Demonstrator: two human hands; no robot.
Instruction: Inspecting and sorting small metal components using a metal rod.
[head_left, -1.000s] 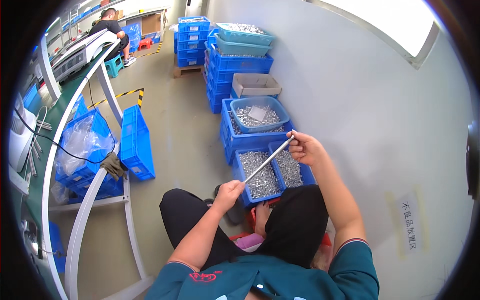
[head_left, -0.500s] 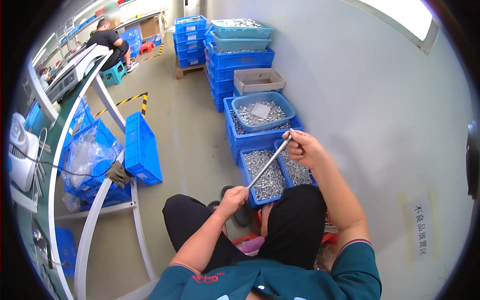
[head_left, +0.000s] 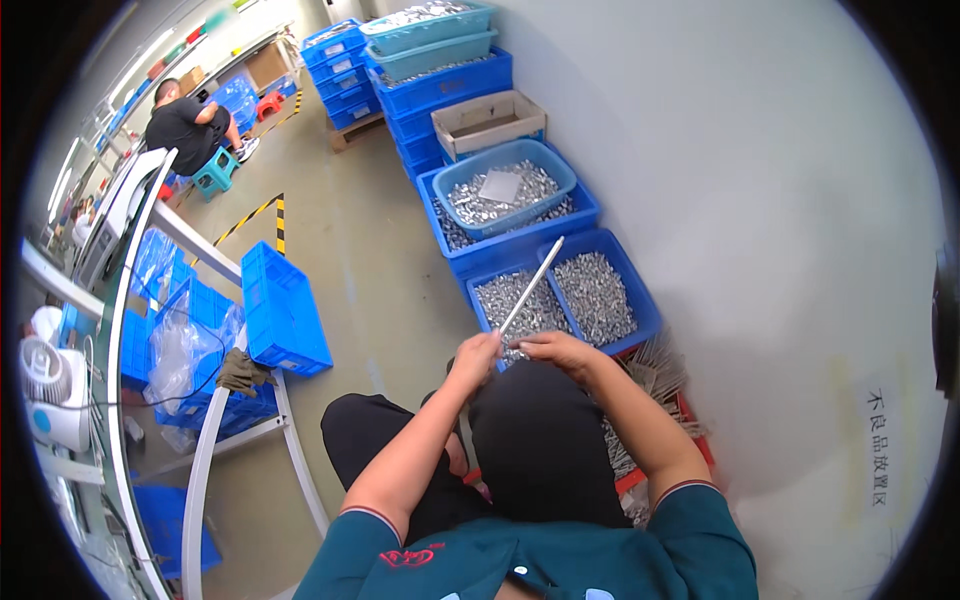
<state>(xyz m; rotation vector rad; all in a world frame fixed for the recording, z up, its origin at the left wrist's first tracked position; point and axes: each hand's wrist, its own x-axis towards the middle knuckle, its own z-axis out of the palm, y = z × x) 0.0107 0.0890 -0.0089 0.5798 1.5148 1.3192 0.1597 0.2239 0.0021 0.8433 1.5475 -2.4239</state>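
Note:
A slim silvery metal rod [head_left: 531,286] slants up and away over the bins. My left hand [head_left: 476,360] is closed round its near end, just above my knee. Close beside that end is my right hand [head_left: 556,350], its fingers stretched loosely toward my left hand and off the rod's shaft. Whether its fingertips touch the rod's near end I cannot make out. Under the rod lies a blue bin of small metal parts [head_left: 519,301], and a second bin of similar parts [head_left: 597,296] adjoins it on the right.
A light-blue basin [head_left: 448,212] of metal parts rests on a larger blue crate [head_left: 595,215] ahead. Red trays with thin rods [head_left: 655,375] stand at my right. An empty blue crate [head_left: 285,305] leans by the workbench frame [head_left: 205,470]. A person [head_left: 185,125] sits far left.
My right hand has left the rod's far end and come down beside my left hand. The rod now points more steeply away. My view has shifted toward the right-hand bins.

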